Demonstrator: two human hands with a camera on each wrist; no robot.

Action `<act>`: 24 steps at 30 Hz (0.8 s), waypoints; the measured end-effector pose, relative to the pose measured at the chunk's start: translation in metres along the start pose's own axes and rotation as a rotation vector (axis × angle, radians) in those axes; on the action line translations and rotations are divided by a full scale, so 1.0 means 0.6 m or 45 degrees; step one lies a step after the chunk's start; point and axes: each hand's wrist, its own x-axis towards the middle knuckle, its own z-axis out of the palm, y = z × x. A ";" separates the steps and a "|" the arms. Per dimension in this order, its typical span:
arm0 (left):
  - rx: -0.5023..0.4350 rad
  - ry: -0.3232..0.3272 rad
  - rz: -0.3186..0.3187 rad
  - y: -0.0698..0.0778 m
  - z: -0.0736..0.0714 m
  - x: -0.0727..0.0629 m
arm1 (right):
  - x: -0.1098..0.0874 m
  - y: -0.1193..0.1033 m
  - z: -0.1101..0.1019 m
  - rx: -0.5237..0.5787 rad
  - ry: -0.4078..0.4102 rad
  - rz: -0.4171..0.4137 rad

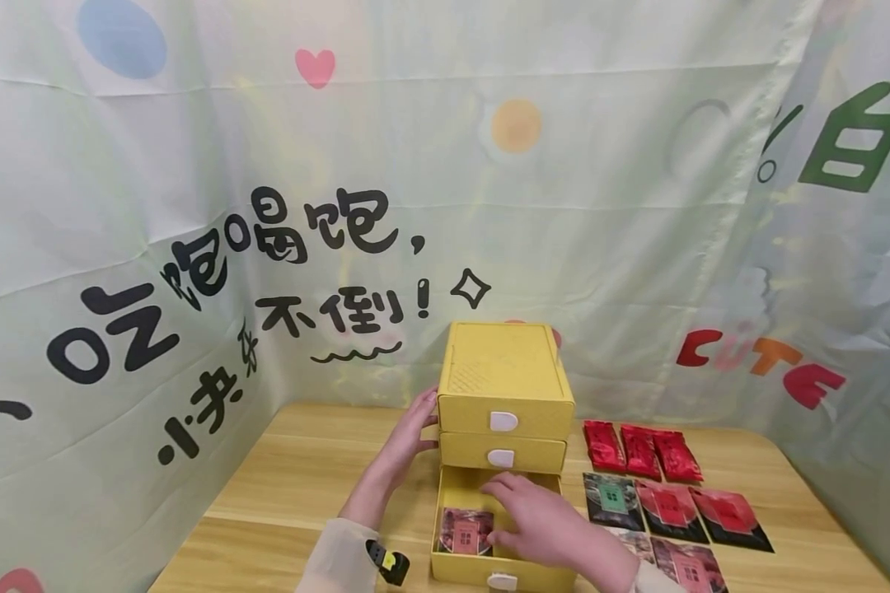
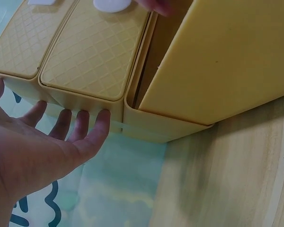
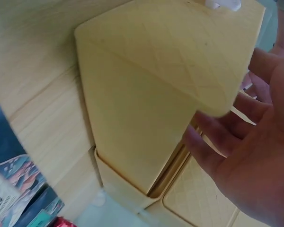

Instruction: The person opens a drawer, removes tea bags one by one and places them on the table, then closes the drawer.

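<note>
A yellow three-tier drawer box (image 1: 506, 358) with white pull tabs stands on the table, its bottom drawer (image 1: 456, 570) pulled out. Against the left side of the box, my left hand (image 1: 408, 432) rests its extended fingertips, also visible along the upper tiers' side in the left wrist view. My right hand (image 1: 545, 519) reaches over the pulled-out drawer with loosely bent fingers and no object showing in its grasp. In the right wrist view its fingers (image 3: 213, 137) are at the drawer's side edge. A flat packet with a pink label (image 1: 466, 533) lies in the drawer's left part; the hand hides the right part.
To the right of the box, red packets (image 1: 641, 451) lie in a row. Nearer are a dark packet with a green label (image 1: 612, 499), dark-and-red packets (image 1: 733, 517) and a pink-labelled packet (image 1: 690, 568). A printed cloth (image 1: 601, 247) hangs behind the wooden table (image 1: 326, 461).
</note>
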 end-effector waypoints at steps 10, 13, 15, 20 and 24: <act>-0.010 -0.008 0.003 -0.001 -0.001 0.000 | 0.026 -0.016 0.019 -0.113 -0.021 -0.012; 0.000 -0.014 0.008 -0.001 -0.002 -0.001 | 0.034 -0.018 0.024 -0.143 -0.057 -0.015; 0.001 -0.014 0.011 0.000 -0.002 -0.001 | 0.038 -0.018 0.026 -0.162 -0.070 -0.024; -0.007 -0.003 0.010 0.001 -0.003 -0.001 | 0.047 -0.016 0.031 -0.190 -0.078 -0.045; -0.006 -0.001 0.003 0.000 -0.002 -0.002 | 0.051 -0.017 0.034 -0.212 -0.091 -0.043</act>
